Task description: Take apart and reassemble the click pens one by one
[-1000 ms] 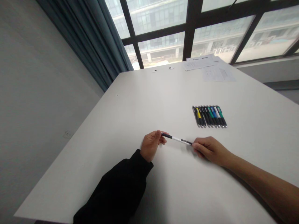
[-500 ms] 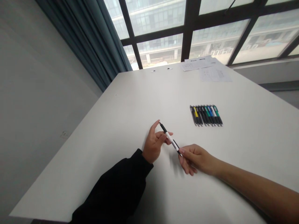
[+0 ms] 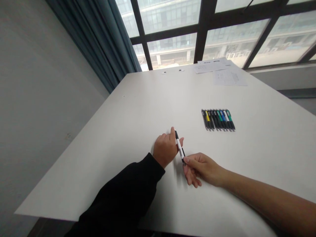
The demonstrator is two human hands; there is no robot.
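Note:
A white-and-black pen (image 3: 179,146) is held slanting above the table between both hands. My left hand (image 3: 166,148), in a black sleeve, shows its back and is closed around the upper part of the pen. Its index finger lies along the black grip near the tip, and the thumb sticks out on the far side; the other fingers are curled and partly hidden. My right hand (image 3: 201,168) pinches the pen's lower end between thumb and index finger, its other fingers hanging loosely below.
A neat row of several pens (image 3: 218,120) with black, yellow, green, blue and white barrels lies on the white table (image 3: 98,158), right of my hands. Paper sheets (image 3: 230,76) lie at the far end beneath the window. A blue curtain (image 3: 98,39) hangs at the left.
My left hand has rolled over so its back faces up, its fingers now closer on the pen. The pen stands steeper, and my right hand has shifted slightly left.

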